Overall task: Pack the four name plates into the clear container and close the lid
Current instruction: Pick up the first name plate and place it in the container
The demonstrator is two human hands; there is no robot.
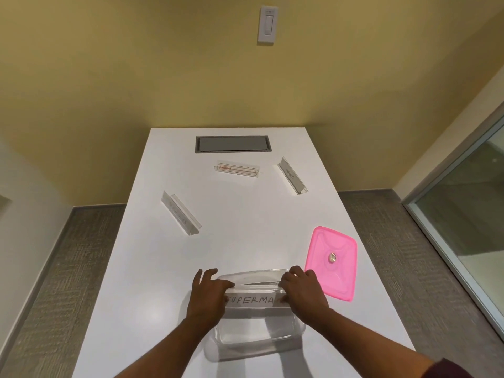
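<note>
**Two-handed grip: plate 1 of 4 over the container**

Both hands pinch the SUPERMAN name plate (pixel 252 300) by its short ends, left hand (pixel 210 291) on the left end, right hand (pixel 301 291) on the right, fingers curled round it. Plate's long axis runs left to right, parallel to the table's (pixel 245 241) near edge, lettered face toward the wearer, apparently inside the clear container's (pixel 259 336) far rim. Container sits at the near edge, long axis matching. Judgement: lowering straight down should seat it. Pink lid (pixel 331 264) lies just right of the container, nearer the right hand. 3 plates remain toward the far end.
</note>
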